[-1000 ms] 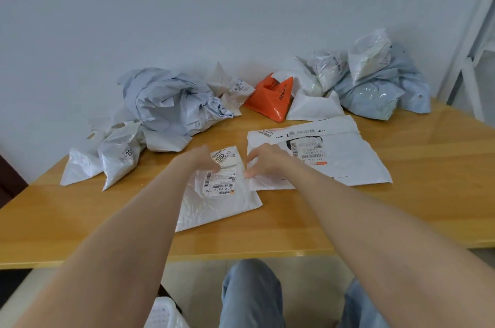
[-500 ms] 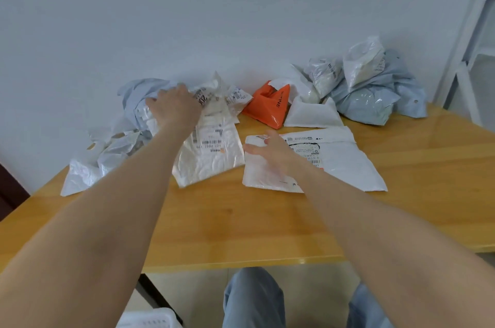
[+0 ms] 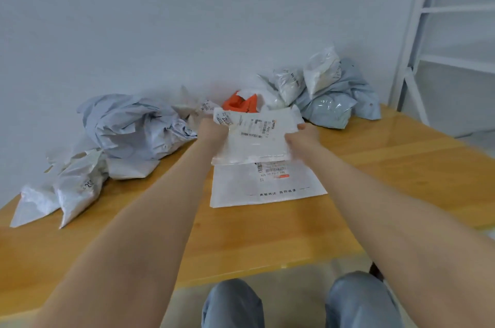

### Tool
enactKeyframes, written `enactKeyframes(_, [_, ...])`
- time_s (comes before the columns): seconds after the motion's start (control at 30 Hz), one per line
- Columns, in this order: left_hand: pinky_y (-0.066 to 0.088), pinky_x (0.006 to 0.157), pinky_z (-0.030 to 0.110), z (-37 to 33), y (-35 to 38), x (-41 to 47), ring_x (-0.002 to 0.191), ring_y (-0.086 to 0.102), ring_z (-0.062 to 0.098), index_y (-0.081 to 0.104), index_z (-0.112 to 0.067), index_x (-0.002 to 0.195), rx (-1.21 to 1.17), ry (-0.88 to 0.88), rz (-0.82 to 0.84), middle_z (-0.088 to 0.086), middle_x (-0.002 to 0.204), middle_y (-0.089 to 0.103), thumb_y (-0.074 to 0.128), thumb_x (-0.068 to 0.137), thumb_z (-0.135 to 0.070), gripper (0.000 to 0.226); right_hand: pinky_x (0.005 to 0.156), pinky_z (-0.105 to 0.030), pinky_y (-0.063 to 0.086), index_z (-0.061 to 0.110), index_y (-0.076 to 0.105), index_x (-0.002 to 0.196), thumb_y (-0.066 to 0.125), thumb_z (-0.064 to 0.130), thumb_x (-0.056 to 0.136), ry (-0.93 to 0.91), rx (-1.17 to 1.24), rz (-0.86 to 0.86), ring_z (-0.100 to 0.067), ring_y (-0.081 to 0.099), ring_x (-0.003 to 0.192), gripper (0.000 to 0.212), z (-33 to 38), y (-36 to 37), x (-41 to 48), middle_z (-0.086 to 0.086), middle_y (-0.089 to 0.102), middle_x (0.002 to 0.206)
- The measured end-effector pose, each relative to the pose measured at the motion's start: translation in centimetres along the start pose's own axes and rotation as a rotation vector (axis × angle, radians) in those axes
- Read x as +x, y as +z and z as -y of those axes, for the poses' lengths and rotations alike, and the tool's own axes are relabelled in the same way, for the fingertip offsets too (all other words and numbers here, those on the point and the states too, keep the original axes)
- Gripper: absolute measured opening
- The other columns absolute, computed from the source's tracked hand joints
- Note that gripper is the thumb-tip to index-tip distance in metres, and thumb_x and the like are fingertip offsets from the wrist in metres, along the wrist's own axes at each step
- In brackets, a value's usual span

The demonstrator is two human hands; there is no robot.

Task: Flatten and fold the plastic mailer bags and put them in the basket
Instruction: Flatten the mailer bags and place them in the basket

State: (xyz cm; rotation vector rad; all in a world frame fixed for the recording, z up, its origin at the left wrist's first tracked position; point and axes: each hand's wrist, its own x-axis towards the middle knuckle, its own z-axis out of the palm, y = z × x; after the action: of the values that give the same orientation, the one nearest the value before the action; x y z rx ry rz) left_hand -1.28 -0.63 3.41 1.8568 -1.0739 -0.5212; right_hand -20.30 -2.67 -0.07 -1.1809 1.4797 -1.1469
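Note:
A small white mailer bag with a barcode label is held up above the wooden table. My left hand grips its left edge and my right hand grips its right edge. Below it a larger white mailer lies flat on the table, its far part hidden by the held bag. The basket is out of view.
Crumpled mailers are piled along the wall: a grey-blue heap and white bags on the left, an orange bag in the middle, grey and white bags at the right. A white shelf frame stands to the right.
My left hand carried the small mailer from the left side to above the flat mailer. My right hand left the flat mailer and took the small one's right edge.

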Motion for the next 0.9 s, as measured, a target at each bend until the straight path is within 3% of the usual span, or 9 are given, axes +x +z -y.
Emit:
enactKeyframes(0.07, [0.049,0.085,0.039,1.1,1.8,-0.3,0.106,0.059,0.034,0.050,0.002,0.119,0.071,-0.008,0.096,0.017,0.111,0.060,0.058,0.085,-0.002,0.035,0.091,-0.034,0.049,0.009,0.046,0.135,0.060,0.005,0.088,0.014,-0.093,-0.051,-0.029,0.057,0.113,0.049,-0.8,-1.4,0.6,-0.011,0.056,0.130])
enactKeyframes(0.2, [0.048,0.095,0.039,2.8,3.6,-1.4,0.116,0.054,0.032,0.044,-0.007,0.136,0.184,-0.010,0.192,0.014,0.127,0.055,0.059,0.086,-0.002,0.053,0.078,-0.030,0.045,0.014,0.044,0.134,0.057,0.012,0.090,0.006,-0.426,-0.067,-0.027,0.055,0.110,0.046,-2.5,-2.3,1.0,-0.008,0.056,0.126])
enactKeyframes(0.33, [0.045,0.096,0.033,4.3,4.1,-1.5,0.122,0.049,0.028,0.039,-0.016,0.142,0.283,-0.025,0.221,0.011,0.139,0.046,0.062,0.085,-0.014,0.062,0.099,-0.041,0.039,0.021,0.039,0.139,0.065,0.038,0.086,-0.012,-0.713,-0.091,-0.030,0.038,0.128,0.062,-3.5,-2.0,1.2,-0.008,0.042,0.138])
enactKeyframes(0.47, [0.031,0.107,0.044,4.7,2.9,-1.1,0.134,0.030,0.033,0.032,-0.018,0.145,0.421,-0.097,0.106,0.015,0.144,0.033,0.059,0.086,-0.044,0.069,0.101,-0.045,0.037,0.017,0.029,0.145,0.067,0.060,0.078,0.043,-0.612,-0.094,-0.032,0.034,0.134,0.088,-3.4,-2.4,1.8,-0.010,0.031,0.146])
enactKeyframes(0.53, [0.033,0.106,0.044,5.3,2.5,-0.6,0.133,0.032,0.034,0.026,-0.009,0.146,0.402,-0.168,0.124,0.018,0.144,0.034,0.057,0.087,-0.050,0.077,0.099,-0.046,0.040,0.014,0.031,0.143,0.063,0.063,0.080,0.114,-0.559,-0.097,-0.034,0.039,0.131,0.086,-3.5,-2.4,2.2,-0.011,0.035,0.145])
enactKeyframes(0.7, [0.037,0.084,0.034,5.9,1.9,-0.6,0.126,0.043,0.032,0.020,0.000,0.147,0.281,-0.192,0.204,0.015,0.142,0.041,0.057,0.091,-0.044,0.080,0.082,-0.037,0.048,0.007,0.033,0.140,0.065,0.033,0.087,0.159,-0.518,-0.013,-0.033,0.056,0.112,0.067,-3.5,-1.6,2.0,-0.012,0.053,0.130])
enactKeyframes(0.9, [0.040,0.088,0.036,6.9,-0.4,-1.2,0.126,0.045,0.031,0.021,-0.002,0.147,0.290,-0.192,0.185,0.014,0.142,0.042,0.066,0.085,-0.042,0.086,0.055,-0.027,0.043,0.000,0.039,0.133,0.065,0.010,0.082,0.187,-0.423,0.066,-0.029,0.060,0.088,0.058,-2.7,-0.3,1.1,-0.013,0.058,0.107])
